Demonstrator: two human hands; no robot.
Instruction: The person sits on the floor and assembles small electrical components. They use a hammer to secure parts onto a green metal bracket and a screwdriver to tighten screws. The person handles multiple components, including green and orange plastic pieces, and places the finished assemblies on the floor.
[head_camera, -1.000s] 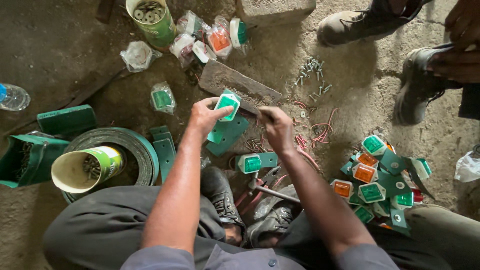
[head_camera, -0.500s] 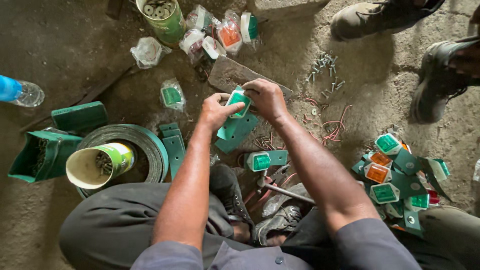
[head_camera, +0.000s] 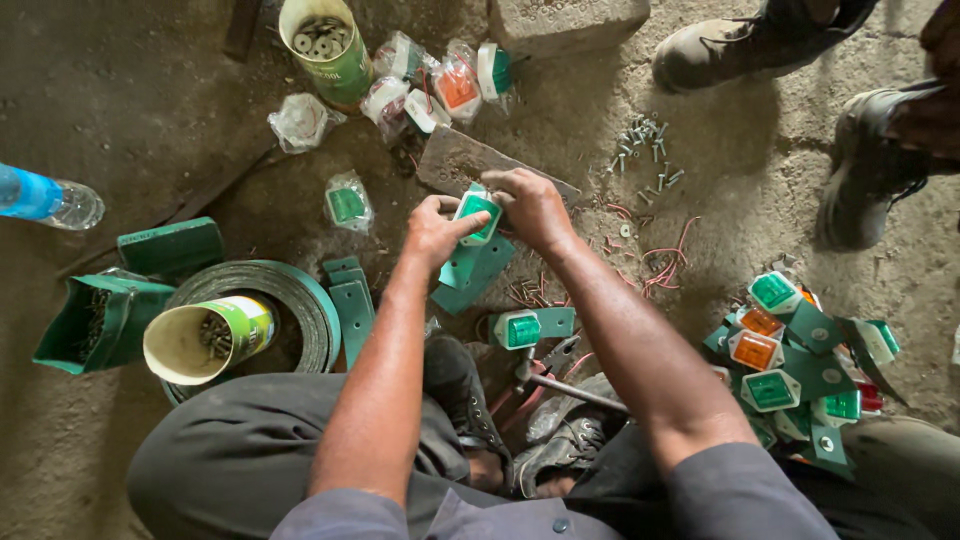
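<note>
Both my hands meet over a small green lamp unit (head_camera: 478, 213) with a white rim, held on a green metal bracket (head_camera: 472, 270). My left hand (head_camera: 432, 226) grips its left side with the thumb across the lens. My right hand (head_camera: 532, 203) covers its right and top edge. A second green lamp on a bracket (head_camera: 522, 328) lies just below, near my shoes. A flat metal plate (head_camera: 455, 158) lies on the floor beyond my hands.
A pile of green and orange lamps on brackets (head_camera: 795, 360) lies at right. Loose screws (head_camera: 645, 150) and red wire scraps (head_camera: 665, 262) are scattered nearby. Bagged lamps (head_camera: 440, 85), two tins of hardware (head_camera: 322, 40) (head_camera: 205, 338), a coiled green strip (head_camera: 300, 295), a bottle (head_camera: 45, 198) and another person's boots (head_camera: 760, 50) surround me.
My hands have closed together on the lamp and bracket and lifted them slightly away from me; the view has shifted a little.
</note>
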